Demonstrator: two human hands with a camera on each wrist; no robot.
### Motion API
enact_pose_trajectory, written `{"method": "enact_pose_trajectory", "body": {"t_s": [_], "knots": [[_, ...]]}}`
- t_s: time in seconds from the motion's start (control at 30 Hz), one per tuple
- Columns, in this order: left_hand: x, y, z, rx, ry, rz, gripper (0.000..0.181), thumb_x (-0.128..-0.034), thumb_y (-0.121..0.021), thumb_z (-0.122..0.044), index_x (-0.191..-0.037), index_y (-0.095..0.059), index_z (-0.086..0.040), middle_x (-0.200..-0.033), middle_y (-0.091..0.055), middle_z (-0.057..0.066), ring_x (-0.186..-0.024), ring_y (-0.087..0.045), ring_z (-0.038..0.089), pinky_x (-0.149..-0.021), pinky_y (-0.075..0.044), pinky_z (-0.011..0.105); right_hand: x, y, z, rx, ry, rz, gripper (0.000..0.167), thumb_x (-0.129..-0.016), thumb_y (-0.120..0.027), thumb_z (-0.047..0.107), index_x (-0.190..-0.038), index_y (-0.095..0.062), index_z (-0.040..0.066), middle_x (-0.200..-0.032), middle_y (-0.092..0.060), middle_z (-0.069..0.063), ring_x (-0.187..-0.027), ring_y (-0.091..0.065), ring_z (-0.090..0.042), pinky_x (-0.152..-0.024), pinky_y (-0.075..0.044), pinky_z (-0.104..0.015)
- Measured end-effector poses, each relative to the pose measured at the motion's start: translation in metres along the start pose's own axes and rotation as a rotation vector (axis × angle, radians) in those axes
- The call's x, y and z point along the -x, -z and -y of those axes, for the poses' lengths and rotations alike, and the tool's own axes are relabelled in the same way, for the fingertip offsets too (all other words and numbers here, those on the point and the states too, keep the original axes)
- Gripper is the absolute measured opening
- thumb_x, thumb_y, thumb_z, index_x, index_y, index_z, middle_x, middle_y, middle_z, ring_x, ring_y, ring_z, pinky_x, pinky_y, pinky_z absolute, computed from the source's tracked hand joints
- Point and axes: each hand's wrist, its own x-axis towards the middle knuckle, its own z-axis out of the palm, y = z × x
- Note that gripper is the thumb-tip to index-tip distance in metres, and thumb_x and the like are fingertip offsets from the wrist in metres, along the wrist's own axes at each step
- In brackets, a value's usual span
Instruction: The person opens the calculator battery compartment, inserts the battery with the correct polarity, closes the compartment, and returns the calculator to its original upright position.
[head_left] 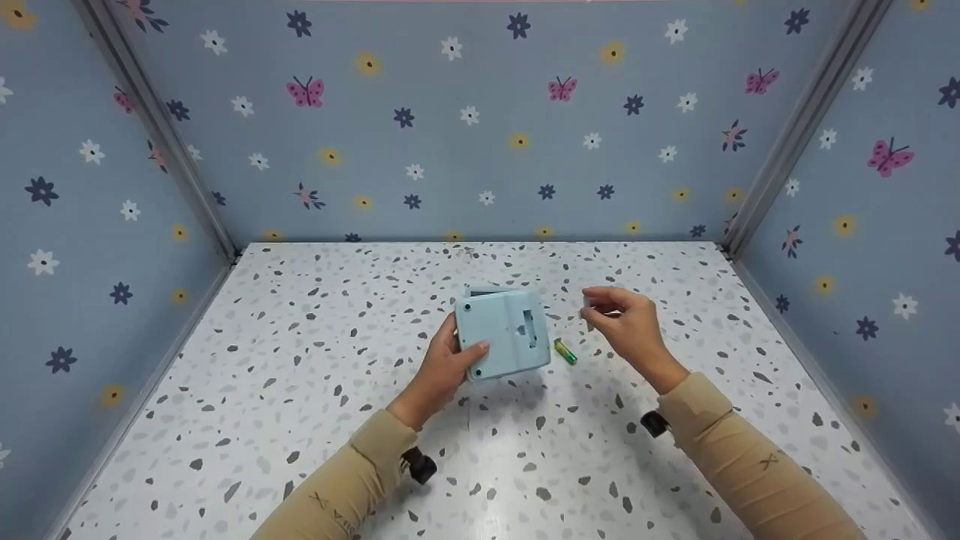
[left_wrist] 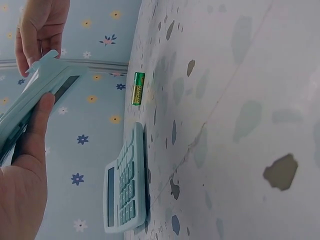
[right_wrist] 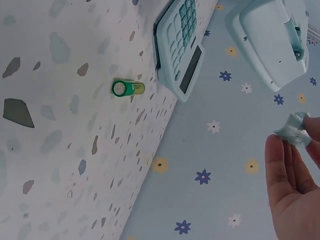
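Observation:
My left hand (head_left: 439, 371) grips a light blue calculator (head_left: 499, 337) by its left edge, thumb across the back, which faces up and toward me. Its small battery compartment (head_left: 530, 328) is uncovered on the right side; what lies inside is hard to make out. To the right, my right hand (head_left: 628, 326) pinches a small pale blue battery cover (right_wrist: 294, 131) between thumb and fingers, apart from the calculator. A green battery (head_left: 565, 352) lies on the table between the two hands.
A second light blue calculator (left_wrist: 126, 185) lies keys up on the table, mostly hidden behind the held one in the head view. The speckled white table (head_left: 300, 420) is bounded by flowered blue panels (head_left: 465, 150) at the back and both sides.

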Motion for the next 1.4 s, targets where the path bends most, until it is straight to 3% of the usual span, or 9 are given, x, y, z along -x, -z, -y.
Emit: {"method": "enact_pose_trajectory", "body": {"t_s": [0.33, 0.67, 0.9, 1.17, 1.4], "knots": [[0.001, 0.000, -0.001, -0.032, 0.010, -0.020, 0.076, -0.1109, -0.060, -0.011, -0.174, -0.016, -0.017, -0.170, -0.041, 0.024, -0.149, -0.053, 0.046, -0.114, -0.056, 0.055, -0.005, 0.011, -0.017, 0.068, -0.055, 0.029, 0.029, -0.096, -0.078, 0.001, -0.125, -0.080, 0.001, -0.112, -0.080, -0.022, -0.099, -0.075, -0.029, -0.076, -0.055, -0.012], [0.001, 0.001, 0.001, -0.069, 0.011, -0.032, 0.075, -0.1113, -0.060, -0.013, -0.173, -0.017, -0.016, -0.170, -0.042, 0.023, -0.150, -0.053, 0.044, -0.114, -0.056, 0.054, -0.008, 0.022, -0.038, 0.108, -0.133, 0.047, 0.031, -0.098, -0.076, 0.003, -0.128, -0.078, 0.000, -0.115, -0.079, -0.023, -0.103, -0.075, -0.032, -0.076, -0.055, -0.011], [0.001, 0.002, 0.001, -0.070, 0.011, -0.023, 0.076, -0.1115, -0.060, -0.015, -0.173, -0.017, -0.016, -0.171, -0.041, 0.023, -0.150, -0.052, 0.044, -0.115, -0.055, 0.054, -0.013, 0.030, -0.056, 0.188, -0.184, 0.087, 0.031, -0.100, -0.075, 0.007, -0.130, -0.077, 0.003, -0.116, -0.079, -0.022, -0.101, -0.076, -0.031, -0.083, -0.061, -0.031], [0.001, 0.003, 0.000, -0.061, 0.024, -0.027, 0.076, -0.1111, -0.061, -0.014, -0.173, -0.016, -0.017, -0.171, -0.042, 0.022, -0.150, -0.053, 0.043, -0.115, -0.056, 0.052, -0.017, 0.036, -0.073, 0.230, -0.257, 0.163, 0.034, -0.099, -0.074, 0.007, -0.131, -0.073, -0.005, -0.117, -0.078, -0.025, -0.107, -0.075, -0.035, -0.094, -0.062, -0.049], [0.002, 0.005, -0.001, -0.054, 0.040, -0.030, 0.076, -0.1118, -0.059, -0.013, -0.174, -0.015, -0.018, -0.171, -0.042, 0.021, -0.150, -0.053, 0.042, -0.115, -0.056, 0.052, -0.018, 0.042, -0.083, 0.289, -0.308, 0.246, 0.036, -0.100, -0.074, 0.010, -0.132, -0.071, -0.007, -0.121, -0.076, -0.026, -0.109, -0.074, -0.036, -0.091, -0.063, -0.047]]}}
